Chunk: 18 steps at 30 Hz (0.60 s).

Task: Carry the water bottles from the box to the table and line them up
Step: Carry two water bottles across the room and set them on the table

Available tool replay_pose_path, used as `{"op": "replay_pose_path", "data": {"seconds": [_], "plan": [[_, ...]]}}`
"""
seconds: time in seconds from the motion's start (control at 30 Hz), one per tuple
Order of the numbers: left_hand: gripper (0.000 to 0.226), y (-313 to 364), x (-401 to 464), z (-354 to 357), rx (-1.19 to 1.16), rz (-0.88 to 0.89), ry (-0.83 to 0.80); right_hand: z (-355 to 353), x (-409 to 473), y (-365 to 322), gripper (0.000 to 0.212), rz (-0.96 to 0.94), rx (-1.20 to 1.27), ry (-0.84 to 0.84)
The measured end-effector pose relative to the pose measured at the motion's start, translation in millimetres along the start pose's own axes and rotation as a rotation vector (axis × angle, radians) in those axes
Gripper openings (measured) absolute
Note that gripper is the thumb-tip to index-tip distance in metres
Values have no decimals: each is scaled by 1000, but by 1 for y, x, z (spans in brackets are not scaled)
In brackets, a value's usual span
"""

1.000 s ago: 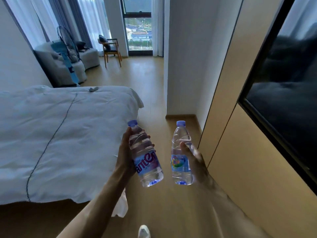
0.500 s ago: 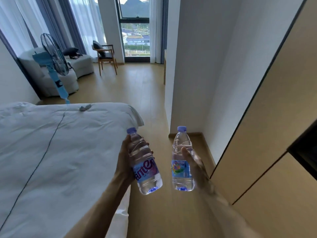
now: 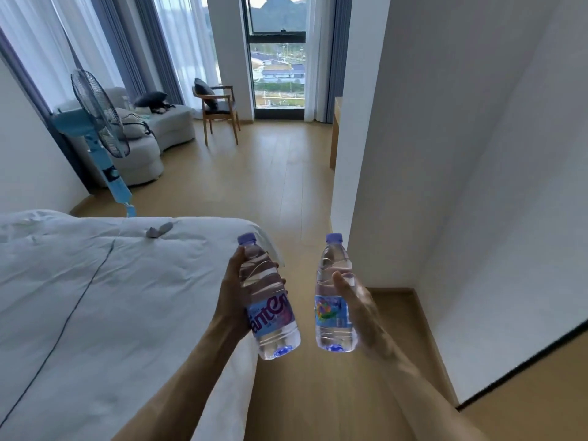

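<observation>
I hold two clear water bottles with purple caps in front of me, above the wooden floor. My left hand [image 3: 230,300] grips the left bottle [image 3: 270,300], which leans a little to the left and has a blue and purple label. My right hand [image 3: 361,305] grips the right bottle [image 3: 332,294], which is nearly upright and has a blue label with a coloured picture. The two bottles are apart, side by side. No box and no full table is in view; only a wooden table edge [image 3: 334,132] shows past the wall corner.
A bed with a white duvet [image 3: 95,297] fills the left. A white wall corner [image 3: 366,173] and a wood panel [image 3: 541,396] stand on the right. Ahead are wooden floor [image 3: 273,179], a standing fan [image 3: 101,135], a sofa [image 3: 149,135], a chair [image 3: 219,106] and a window.
The view has advanced along the passage and lifted; the dark screen on the right has left the frame. Both bottles stay held in the same way.
</observation>
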State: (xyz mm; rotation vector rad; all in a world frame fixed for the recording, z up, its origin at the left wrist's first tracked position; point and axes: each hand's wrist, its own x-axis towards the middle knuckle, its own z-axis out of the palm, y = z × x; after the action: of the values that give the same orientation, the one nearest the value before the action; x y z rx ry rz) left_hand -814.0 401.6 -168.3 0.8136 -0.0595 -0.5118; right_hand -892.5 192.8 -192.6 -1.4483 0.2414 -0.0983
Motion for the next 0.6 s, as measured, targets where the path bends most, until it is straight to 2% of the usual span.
{"op": "replay_pose_path", "data": {"seconds": [0.1, 0.13, 0.23, 0.3, 0.4, 0.5, 0.6], "plan": [[41, 24, 64, -3, 26, 30, 72, 1, 75, -20, 106, 4, -15, -17], [42, 32, 83, -5, 46, 40, 104, 2, 99, -25, 104, 6, -21, -21], [40, 59, 139, -12, 69, 71, 143, 8, 170, -34, 76, 12, -39, -36], [37, 77, 178, -16, 19, 76, 132, 13, 218, -34, 65, 9, -60, -41], [30, 102, 244, -32, -38, 76, 126, 27, 289, -32, 65, 13, -61, -43], [38, 126, 314, -56, -68, 48, 97, 44, 362, -29, 72, 14, -48, -37], [41, 155, 384, -78, -89, 17, 71, 63, 433, -33, 65, 18, -33, -20]]}}
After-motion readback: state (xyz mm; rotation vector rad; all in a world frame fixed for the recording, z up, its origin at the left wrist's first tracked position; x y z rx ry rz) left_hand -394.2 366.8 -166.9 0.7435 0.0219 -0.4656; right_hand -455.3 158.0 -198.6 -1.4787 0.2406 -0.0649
